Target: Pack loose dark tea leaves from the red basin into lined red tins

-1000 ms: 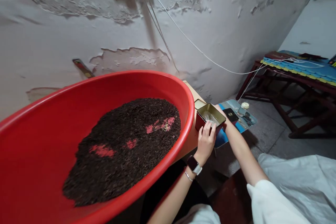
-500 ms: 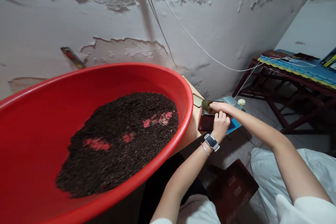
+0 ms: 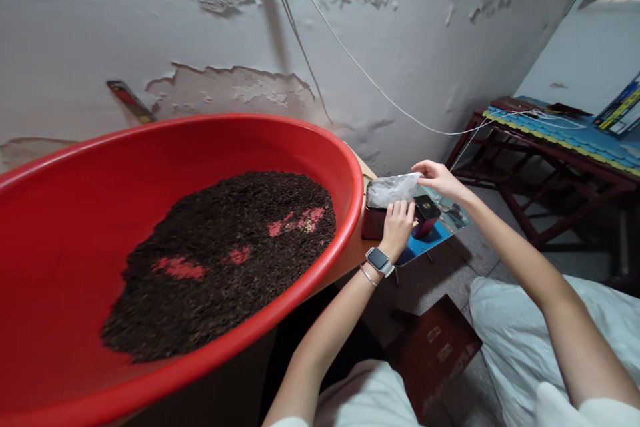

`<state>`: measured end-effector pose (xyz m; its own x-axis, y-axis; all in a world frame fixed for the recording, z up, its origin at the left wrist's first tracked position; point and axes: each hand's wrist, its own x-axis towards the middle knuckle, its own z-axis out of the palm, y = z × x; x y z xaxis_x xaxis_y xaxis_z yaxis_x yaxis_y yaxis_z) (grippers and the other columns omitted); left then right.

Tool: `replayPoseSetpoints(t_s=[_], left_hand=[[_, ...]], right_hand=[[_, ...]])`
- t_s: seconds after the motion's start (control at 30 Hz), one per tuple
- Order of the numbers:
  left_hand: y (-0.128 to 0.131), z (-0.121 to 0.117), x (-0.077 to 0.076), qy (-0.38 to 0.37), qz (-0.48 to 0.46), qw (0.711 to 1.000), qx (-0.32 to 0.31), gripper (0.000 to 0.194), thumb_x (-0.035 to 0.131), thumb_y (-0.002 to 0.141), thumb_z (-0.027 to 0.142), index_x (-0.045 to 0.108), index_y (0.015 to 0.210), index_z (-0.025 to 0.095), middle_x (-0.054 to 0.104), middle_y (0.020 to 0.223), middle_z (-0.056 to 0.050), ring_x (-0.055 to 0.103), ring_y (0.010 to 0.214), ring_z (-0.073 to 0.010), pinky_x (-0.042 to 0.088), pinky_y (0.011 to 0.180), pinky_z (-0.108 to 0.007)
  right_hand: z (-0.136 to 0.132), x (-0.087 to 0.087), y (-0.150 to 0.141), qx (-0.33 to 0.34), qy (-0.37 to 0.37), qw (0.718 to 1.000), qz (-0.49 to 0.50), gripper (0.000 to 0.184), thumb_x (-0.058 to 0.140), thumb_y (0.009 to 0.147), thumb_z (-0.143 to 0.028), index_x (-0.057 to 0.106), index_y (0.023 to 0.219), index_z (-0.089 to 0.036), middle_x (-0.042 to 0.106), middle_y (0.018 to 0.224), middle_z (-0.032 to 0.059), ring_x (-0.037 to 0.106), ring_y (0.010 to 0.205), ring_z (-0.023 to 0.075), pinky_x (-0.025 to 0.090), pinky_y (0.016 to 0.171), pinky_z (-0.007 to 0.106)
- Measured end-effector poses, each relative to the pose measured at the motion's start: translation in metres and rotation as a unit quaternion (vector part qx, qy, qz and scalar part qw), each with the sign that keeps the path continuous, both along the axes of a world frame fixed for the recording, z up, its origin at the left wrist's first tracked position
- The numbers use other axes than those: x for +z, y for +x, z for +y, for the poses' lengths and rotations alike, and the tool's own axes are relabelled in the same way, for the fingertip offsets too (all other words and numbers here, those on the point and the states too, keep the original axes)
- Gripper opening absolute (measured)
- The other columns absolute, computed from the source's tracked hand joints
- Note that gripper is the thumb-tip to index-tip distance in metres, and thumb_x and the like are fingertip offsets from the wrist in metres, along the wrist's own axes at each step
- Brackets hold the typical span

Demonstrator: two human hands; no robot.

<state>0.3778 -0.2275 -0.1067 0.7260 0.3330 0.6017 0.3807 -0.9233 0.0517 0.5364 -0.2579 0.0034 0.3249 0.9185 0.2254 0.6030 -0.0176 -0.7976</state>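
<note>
A clear plastic bag [image 3: 393,191] bulges out of the mouth of a dark tin [image 3: 374,221]. My right hand [image 3: 443,181] pinches the bag's right corner between thumb and fingers. Closed over the near rim of the tin, the fingers of my left hand [image 3: 399,227] also touch the bag's lower edge; its thumb is hidden. A second dark tin [image 3: 425,213] stands just right of the first. To the left, a large red basin [image 3: 225,123] holds a spread of dark, loose, dried leaf-like material [image 3: 225,260], with red bottom showing through in patches.
A blue surface [image 3: 417,250] lies under the tins' right side. Below them on the tiled floor is a dark red wooden stool [image 3: 437,350]. A pale sack-like cloth [image 3: 520,327] lies at right. Further back stands a blue-topped table [image 3: 560,140], with a white cable [image 3: 375,83] running along the wall.
My right hand has come out of the tin and moved up and right, drawing the plastic bag open above the rim. My left hand stays at the tin's near side.
</note>
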Motion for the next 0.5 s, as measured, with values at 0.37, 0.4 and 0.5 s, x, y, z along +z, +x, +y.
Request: replayPoseSetpoints(t_s=[0.37, 0.4, 0.5], left_hand=[[-0.04, 0.012, 0.069, 0.007, 0.016, 1.0, 0.016, 0.031, 0.038, 0.097, 0.011, 0.064, 0.114, 0.012, 0.066, 0.114, -0.013, 0.051, 0.126, -0.0286, 0.03, 0.114, -0.049], [-0.042, 0.013, 0.07, 0.004, 0.048, 0.998, 0.027, 0.028, 0.039, 0.097, 0.012, 0.066, 0.105, 0.012, 0.068, 0.107, -0.013, 0.056, 0.119, -0.0287, 0.034, 0.111, -0.049], [-0.049, 0.008, 0.066, -0.017, 0.09, 0.99, 0.103, 0.027, 0.04, 0.096, 0.011, 0.067, 0.096, 0.01, 0.068, 0.096, -0.014, 0.062, 0.1, -0.0285, 0.045, 0.097, -0.045]], right_hand=[[-0.03, -0.024, -0.039, 0.179, 0.079, 0.861, -0.47, 0.026, 0.04, 0.078, -0.001, 0.057, 0.076, -0.02, 0.061, 0.091, 0.0092, 0.053, 0.093, 0.0219, 0.043, 0.088, 0.037], [-0.033, -0.028, -0.041, 0.193, 0.068, 0.838, -0.505, 0.024, 0.042, 0.08, -0.003, 0.059, 0.079, -0.02, 0.062, 0.091, 0.0093, 0.054, 0.092, 0.0222, 0.042, 0.089, 0.038], [-0.041, -0.039, -0.044, 0.186, 0.031, 0.799, -0.57, 0.014, 0.049, 0.088, -0.017, 0.063, 0.086, -0.018, 0.064, 0.089, 0.01, 0.055, 0.088, 0.0234, 0.04, 0.085, 0.038]])
